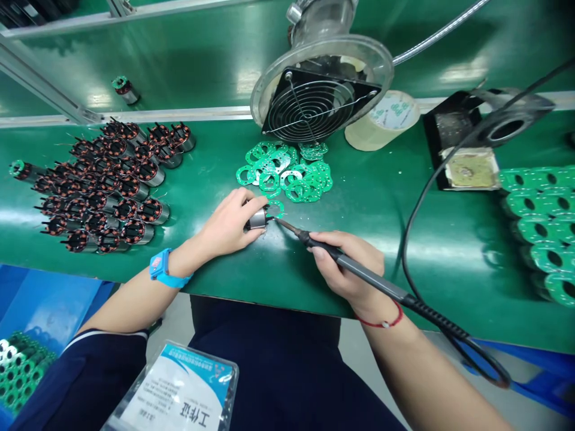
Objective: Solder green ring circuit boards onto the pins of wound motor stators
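My left hand (236,220) is closed around a motor stator (257,219), a small metal cylinder lying on its side on the green bench. At the stator's right end stands a green ring-shaped circuit board (275,209). My right hand (350,263) grips a soldering iron (366,275) like a pen. The iron's tip reaches the lower edge of the stator's board end; whether it touches is too small to tell. Just beyond my left hand lies a loose pile of green ring boards (287,170).
Many stators (117,179) stand grouped at the left. A fume extractor fan (309,105) hangs over the back. Behind it sits a tape roll (380,123). A soldering iron stand (467,131) with a sponge (469,169) and rows of boarded stators (541,230) occupy the right. The iron's cable (415,209) loops nearby.
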The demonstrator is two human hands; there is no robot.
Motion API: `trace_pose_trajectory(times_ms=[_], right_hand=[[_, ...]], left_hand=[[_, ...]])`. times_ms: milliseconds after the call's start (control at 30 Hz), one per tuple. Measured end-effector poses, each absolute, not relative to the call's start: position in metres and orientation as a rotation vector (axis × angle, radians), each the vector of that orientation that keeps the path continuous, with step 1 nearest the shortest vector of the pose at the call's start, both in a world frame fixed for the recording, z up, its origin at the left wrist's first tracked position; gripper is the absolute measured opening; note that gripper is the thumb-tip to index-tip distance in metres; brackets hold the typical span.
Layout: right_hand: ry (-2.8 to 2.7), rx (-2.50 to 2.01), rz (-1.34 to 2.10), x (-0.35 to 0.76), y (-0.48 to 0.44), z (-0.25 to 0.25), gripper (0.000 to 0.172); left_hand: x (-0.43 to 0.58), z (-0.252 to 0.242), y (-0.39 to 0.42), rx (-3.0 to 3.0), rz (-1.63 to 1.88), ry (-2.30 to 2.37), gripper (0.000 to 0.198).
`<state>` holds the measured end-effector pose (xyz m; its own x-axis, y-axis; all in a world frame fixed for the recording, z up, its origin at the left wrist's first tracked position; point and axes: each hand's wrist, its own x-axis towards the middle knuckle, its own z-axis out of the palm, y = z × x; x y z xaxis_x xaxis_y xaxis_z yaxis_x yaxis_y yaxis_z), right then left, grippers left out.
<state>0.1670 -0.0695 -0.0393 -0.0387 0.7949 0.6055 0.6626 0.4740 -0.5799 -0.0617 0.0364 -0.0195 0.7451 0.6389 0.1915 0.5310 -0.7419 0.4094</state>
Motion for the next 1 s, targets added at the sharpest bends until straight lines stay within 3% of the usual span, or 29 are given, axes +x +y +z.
trace_pose_trajectory(times_ms=[467, 1000], right_hand=[[-1.918, -1.238, 0.077, 0.161, -0.067, -0.034, 0.009], [-1.726, -1.335, 0.174, 0.166, -0.072, -0.043, 0.022]], left_hand=[[-0.061, -0.020, 0.035, 2.610, 0.494, 0.932, 0.040], [-0.060, -0.021, 0.035, 2.638, 0.485, 0.968, 0.037]])
